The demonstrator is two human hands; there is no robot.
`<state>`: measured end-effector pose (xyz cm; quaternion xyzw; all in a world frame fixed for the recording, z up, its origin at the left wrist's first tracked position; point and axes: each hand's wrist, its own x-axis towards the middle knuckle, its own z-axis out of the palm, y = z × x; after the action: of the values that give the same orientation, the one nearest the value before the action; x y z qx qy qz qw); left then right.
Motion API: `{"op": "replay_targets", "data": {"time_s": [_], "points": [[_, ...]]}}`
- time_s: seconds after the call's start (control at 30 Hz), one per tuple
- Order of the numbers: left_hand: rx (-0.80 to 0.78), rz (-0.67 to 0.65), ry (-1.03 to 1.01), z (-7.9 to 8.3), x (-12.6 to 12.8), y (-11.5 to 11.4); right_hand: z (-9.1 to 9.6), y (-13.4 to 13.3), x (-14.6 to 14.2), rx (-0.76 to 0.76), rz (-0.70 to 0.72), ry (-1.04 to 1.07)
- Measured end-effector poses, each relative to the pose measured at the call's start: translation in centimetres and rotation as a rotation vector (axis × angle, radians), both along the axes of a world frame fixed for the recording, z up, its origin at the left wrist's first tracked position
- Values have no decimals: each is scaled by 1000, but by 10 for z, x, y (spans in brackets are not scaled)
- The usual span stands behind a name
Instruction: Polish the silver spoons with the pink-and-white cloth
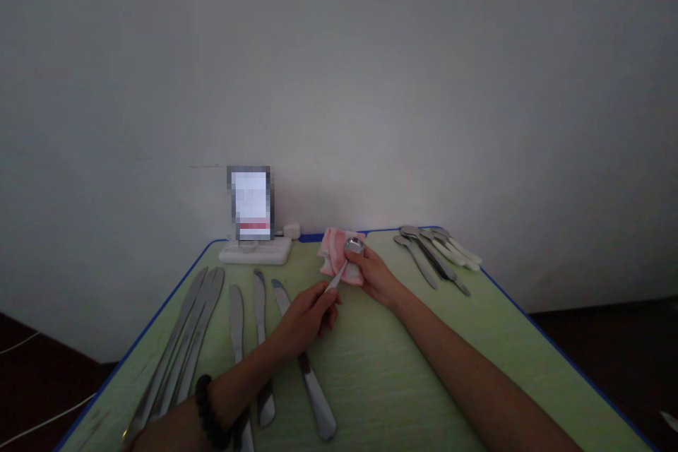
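Note:
A metal spoon (pixel 335 277) is held slantwise above the middle of the table. My left hand (pixel 310 312) is closed round its handle. A folded pink and white cloth (pixel 333 248) lies behind the spoon's bowl (pixel 354 246). My right hand (pixel 375 275) grips the cloth around the bowl, with the thumb at the bowl's lower edge. Beneath my left forearm lie several table knives (pixel 259 311), partly covered by the arm. Several spoons (pixel 418 261), some with pale handles, rest on the table to the right of my right hand.
The light green table (pixel 381 381) has a blue edge and stands against a grey wall. At the back left, a lit screen (pixel 251 203), blurred out, stands on a white base (pixel 255 251). A small white plug-like block (pixel 292 232) sits beside it. More long knives (pixel 185 339) lie at the left.

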<state>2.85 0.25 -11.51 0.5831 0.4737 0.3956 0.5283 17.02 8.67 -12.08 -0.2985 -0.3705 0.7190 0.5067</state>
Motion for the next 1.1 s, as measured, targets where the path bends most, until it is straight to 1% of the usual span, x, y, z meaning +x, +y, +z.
{"op": "replay_targets", "data": {"time_s": [0.2, 0.4, 0.5, 0.7, 0.9, 1.1], "points": [[-2, -13, -8, -4, -1, 0, 0, 1, 2, -9, 24, -34], [4, -61, -28, -8, -1, 0, 3, -2, 2, -9, 49, -53], [3, -64, -32, -7, -1, 1, 4, -3, 2, -10, 74, -78], [-26, -31, -65, -2, 0, -1, 3, -3, 1, 3, 70, -86], [-36, -47, -119, -1, -1, -1, 4, -2, 1, -9, 50, -25], [-21, -114, -33, 3, -2, -2, 1, 0, 1, -5, -23, 24]]}}
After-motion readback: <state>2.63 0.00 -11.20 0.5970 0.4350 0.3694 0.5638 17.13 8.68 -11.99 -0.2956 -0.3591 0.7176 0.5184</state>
